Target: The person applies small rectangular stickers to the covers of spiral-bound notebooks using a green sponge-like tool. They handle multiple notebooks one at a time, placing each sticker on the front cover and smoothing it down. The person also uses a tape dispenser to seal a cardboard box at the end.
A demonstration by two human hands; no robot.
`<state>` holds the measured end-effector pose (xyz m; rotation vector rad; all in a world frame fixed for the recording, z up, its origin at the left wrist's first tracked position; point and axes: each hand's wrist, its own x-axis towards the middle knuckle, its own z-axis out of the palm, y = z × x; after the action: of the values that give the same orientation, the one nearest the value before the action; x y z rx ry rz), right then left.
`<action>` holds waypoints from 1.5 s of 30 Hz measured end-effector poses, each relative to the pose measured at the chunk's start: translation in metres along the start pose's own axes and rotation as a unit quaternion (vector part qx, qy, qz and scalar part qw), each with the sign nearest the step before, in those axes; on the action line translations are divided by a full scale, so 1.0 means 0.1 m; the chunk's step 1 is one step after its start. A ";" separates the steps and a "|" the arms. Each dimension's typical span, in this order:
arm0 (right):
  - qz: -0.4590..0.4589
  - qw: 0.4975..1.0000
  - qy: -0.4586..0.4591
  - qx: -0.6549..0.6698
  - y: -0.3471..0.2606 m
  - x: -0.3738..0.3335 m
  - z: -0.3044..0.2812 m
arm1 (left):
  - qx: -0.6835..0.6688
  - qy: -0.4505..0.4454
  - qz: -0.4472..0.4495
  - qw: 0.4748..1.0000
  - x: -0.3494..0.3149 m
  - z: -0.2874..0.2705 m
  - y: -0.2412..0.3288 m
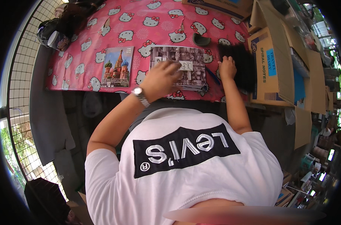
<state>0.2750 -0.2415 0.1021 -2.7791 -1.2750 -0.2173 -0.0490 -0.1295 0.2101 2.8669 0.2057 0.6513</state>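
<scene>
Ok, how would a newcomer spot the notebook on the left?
Start from the pink tablecloth with white cat faces. On its left half, by the near edge, lies a notebook. Its colourful domed-building cover sets it apart from the grey photo-collage notebook, which the left hand partly hides.

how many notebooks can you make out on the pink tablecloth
2 plainly: the cathedral notebook on the left, and the grey notebook to its right, partly hidden by the left hand. More may be hidden beneath the grey notebook.
</scene>
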 end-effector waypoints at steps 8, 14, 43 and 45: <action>0.033 0.948 0.044 0.313 0.34 0.14 -0.13 | -0.059 -0.184 -0.005 0.981 0.21 -0.03 -0.04; 0.175 0.684 -0.137 0.695 0.08 -0.02 -0.88 | -0.057 -0.234 -0.061 0.969 0.50 -0.43 -0.11; -0.290 0.812 0.086 0.499 -0.84 -0.62 -1.84 | -0.086 0.023 0.055 0.995 0.70 -0.58 -0.29; -0.278 0.810 0.078 0.511 -0.83 -0.62 -1.84 | -0.075 0.029 0.047 0.996 0.71 -0.57 -0.26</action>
<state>0.1540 -0.2572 0.2742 -1.4296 -1.4988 0.1772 -0.0129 -0.0825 0.2844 2.7285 0.0274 0.7338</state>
